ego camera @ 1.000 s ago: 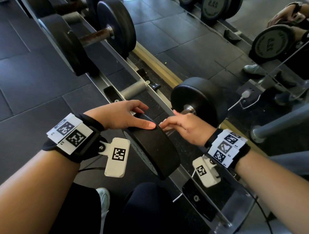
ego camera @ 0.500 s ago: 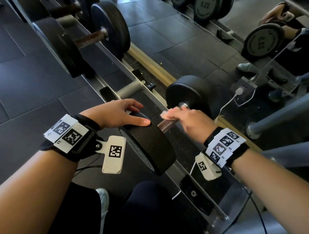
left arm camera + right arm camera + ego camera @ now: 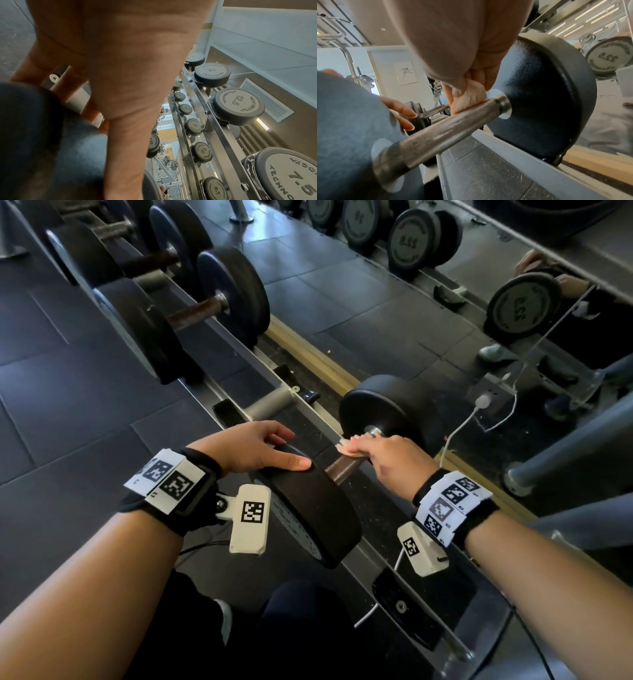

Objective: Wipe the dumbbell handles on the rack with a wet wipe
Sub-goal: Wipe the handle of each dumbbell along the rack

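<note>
A black dumbbell lies across the rack rails, its near head (image 3: 315, 515) close to me and its far head (image 3: 387, 409) by the mirror. My left hand (image 3: 253, 450) rests flat on top of the near head with straight fingers. My right hand (image 3: 387, 457) grips a crumpled wet wipe (image 3: 467, 100) and presses it on the metal handle (image 3: 447, 129) near the far head (image 3: 539, 108). The bare handle (image 3: 342, 469) shows between the two hands. In the left wrist view, only my left hand's palm (image 3: 120, 67) and the near head (image 3: 42, 135) show.
Another dumbbell (image 3: 198, 309) with a rusty handle sits farther left on the rack rail (image 3: 219, 392), with more beyond it. A mirror behind the rack reflects weights (image 3: 524, 306). A white cable and plug (image 3: 483, 402) lie past the far head. Dark rubber floor tiles lie left.
My right hand has slid the wipe along the handle from near the close head toward the far head. The left hand stayed on the near head.
</note>
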Action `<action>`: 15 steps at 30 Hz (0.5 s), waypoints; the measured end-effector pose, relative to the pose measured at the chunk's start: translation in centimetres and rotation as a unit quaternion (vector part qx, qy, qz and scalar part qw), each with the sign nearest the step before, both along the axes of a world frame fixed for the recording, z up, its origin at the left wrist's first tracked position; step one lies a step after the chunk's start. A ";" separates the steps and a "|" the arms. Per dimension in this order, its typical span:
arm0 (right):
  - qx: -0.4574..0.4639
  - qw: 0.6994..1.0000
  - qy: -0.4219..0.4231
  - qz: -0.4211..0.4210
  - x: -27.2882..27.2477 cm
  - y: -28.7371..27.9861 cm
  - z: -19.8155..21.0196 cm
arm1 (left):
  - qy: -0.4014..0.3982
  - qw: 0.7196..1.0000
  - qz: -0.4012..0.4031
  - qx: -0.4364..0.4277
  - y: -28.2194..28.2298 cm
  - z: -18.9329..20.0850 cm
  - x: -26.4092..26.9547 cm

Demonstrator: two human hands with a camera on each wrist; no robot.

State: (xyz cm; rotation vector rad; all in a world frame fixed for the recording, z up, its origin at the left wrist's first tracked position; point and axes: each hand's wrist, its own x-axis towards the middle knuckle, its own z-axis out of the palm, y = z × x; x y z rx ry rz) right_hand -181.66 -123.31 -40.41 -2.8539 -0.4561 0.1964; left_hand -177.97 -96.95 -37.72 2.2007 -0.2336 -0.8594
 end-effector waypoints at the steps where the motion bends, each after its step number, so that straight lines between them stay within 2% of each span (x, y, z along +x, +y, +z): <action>1: -0.008 1.000 -0.003 0.005 -0.1 0.2 0.2 | 0.004 1.000 -0.004 0.002 0.0 0.1 0.1; 3: -0.012 0.999 0.007 0.031 -0.5 0.6 0.3 | 0.004 1.000 -0.012 0.009 0.0 0.3 0.2; 6: 0.014 0.997 0.066 0.045 -1.0 0.9 1.0 | 0.004 0.999 -0.025 0.022 0.0 0.4 0.3; 12: -0.056 0.995 0.066 -0.039 0.5 1.6 2.4 | -0.004 0.998 -0.044 0.036 0.3 0.4 0.6; 15: -0.074 0.991 0.107 -0.019 -0.1 2.6 2.5 | -0.006 0.998 -0.056 0.036 0.4 0.3 0.9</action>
